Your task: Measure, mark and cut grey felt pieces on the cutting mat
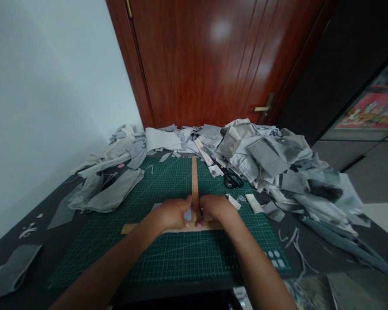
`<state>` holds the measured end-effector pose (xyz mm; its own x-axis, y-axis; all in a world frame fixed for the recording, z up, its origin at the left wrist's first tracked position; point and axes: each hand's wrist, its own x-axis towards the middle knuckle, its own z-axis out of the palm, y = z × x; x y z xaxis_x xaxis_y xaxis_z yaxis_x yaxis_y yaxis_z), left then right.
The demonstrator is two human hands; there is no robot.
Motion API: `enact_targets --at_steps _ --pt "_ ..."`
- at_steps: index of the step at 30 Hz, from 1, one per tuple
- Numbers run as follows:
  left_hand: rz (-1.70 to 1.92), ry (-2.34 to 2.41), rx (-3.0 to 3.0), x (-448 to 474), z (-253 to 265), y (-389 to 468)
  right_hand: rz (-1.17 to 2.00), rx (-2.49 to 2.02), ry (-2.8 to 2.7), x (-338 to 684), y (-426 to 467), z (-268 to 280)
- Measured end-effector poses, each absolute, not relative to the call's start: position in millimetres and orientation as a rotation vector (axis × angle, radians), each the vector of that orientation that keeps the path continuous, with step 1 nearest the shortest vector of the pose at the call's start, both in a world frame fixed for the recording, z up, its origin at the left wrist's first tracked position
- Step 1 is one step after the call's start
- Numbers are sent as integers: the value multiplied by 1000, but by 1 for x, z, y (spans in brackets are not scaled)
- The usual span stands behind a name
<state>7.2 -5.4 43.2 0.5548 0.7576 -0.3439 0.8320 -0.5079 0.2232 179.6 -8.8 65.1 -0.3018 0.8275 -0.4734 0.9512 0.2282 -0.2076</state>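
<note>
A wooden T-square ruler (194,176) lies on the green cutting mat (168,181), its crosspiece near me and its blade pointing away. My left hand (174,213) is closed at the joint from the left, thumb on the wood. From the right, my right hand (215,210) is closed at the same joint, its fingertips against the blade. A small dark thing shows by the right fingers, too small to name. Beneath the ruler and my left hand lies a grey piece of fabric (188,214), mostly hidden. Black-handled scissors (232,178) rest on the mat beyond my right hand.
Heaped fabric scraps (265,155) line the back and right of the dark table (17,228). More grey cloth (111,193) lies at the left. Small light offcuts (254,203) are right of my hand. A wall (51,86) and a wooden door (207,64) stand close behind.
</note>
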Motion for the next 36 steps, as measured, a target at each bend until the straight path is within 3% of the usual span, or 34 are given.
enact_targets --at_steps 11,15,19,36 --pt "-488 1261 2487 15 58 14 -496 1865 2621 172 -26 60" --pt "-523 1263 2520 16 61 12 -141 2250 2820 154 -79 24" --pt "-522 1258 2529 15 59 14 5 2082 3041 127 -127 -14" --pt "-390 1151 2532 8 56 10 296 2265 2816 94 -138 -35"
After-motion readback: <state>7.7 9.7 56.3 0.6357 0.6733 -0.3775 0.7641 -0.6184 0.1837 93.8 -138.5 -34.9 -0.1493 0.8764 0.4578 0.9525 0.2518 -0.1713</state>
